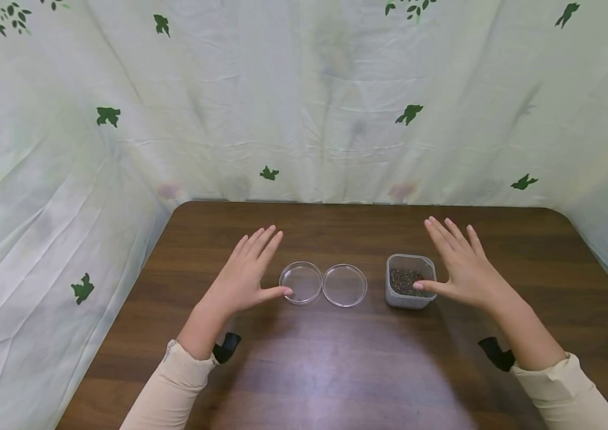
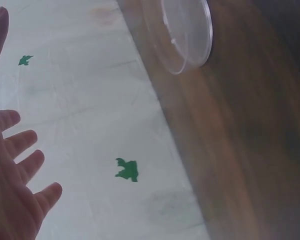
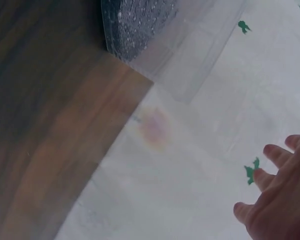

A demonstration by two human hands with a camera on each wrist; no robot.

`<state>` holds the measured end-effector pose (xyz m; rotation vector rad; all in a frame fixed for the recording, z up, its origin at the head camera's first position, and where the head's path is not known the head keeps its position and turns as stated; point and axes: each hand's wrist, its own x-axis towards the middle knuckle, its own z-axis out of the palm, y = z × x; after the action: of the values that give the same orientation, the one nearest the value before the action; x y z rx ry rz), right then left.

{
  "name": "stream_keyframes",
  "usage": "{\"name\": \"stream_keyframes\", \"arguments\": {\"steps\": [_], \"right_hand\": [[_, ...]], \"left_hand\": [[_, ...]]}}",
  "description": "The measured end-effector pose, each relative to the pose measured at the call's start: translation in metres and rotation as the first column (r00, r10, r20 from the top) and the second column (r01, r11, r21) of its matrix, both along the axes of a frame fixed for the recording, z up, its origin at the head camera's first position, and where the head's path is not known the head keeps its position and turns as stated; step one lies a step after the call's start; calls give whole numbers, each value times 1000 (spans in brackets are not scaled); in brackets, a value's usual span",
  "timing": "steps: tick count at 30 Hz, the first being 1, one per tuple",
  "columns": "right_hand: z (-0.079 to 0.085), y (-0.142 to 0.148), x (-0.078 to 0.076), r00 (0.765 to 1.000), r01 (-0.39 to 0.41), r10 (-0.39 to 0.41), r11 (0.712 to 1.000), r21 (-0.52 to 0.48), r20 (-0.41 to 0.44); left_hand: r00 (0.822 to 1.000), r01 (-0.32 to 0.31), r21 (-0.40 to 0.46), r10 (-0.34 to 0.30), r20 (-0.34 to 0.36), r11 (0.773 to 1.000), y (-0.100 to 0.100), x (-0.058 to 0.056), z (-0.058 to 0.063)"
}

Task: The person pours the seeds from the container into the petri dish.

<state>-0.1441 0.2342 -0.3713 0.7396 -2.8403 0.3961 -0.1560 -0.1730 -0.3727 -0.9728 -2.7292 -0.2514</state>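
Two clear round petri dish halves (image 1: 345, 285) lie side by side on the table, their rims meeting. My left hand (image 1: 247, 272) hovers to their left with fingers straight and spread, its thumb tip overlapping the left dish (image 1: 301, 282) in the head view. That dish's wall (image 2: 197, 55) appears at the top of the left wrist view. To the right stands a clear square plastic container (image 1: 410, 303) partly filled with dark, soil-like grains (image 1: 403, 280). My right hand (image 1: 465, 275) is spread beside it, thumb overlapping the container's opening. Neither hand holds anything.
The brown wooden table (image 1: 325, 364) has rounded far corners. Behind it and along both sides hangs a pale curtain (image 1: 325, 119) with green leaf-like patches. Dark bands (image 1: 497, 353) sit at both wrists, near the cream sleeves (image 1: 567, 382).
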Motion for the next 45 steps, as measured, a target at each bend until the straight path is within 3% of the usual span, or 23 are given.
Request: {"name": "stream_keyframes", "arguments": {"steps": [8,16,22,26,31,45], "right_hand": [[-10,-3,-1,999,-25,28,990,-138,18],[-27,-4,0,998,-50,56,958,-282,13],[-39,-4,5,991,43,8,926,-376,135],[-46,-5,8,978,107,-23,909,-404,208],[-57,-5,9,971,144,-43,891,-430,234],[-73,-3,13,957,212,-82,851,-481,278]], "left_hand": [[1000,2,124,-3,12,992,1,2,-17],[999,-34,217,30,25,976,2,4,-33],[994,-89,293,65,92,952,5,6,-48],[982,-140,339,88,166,930,8,8,-54],[967,-184,382,96,238,906,12,10,-61],[916,-272,408,104,388,872,13,7,-77]]}}
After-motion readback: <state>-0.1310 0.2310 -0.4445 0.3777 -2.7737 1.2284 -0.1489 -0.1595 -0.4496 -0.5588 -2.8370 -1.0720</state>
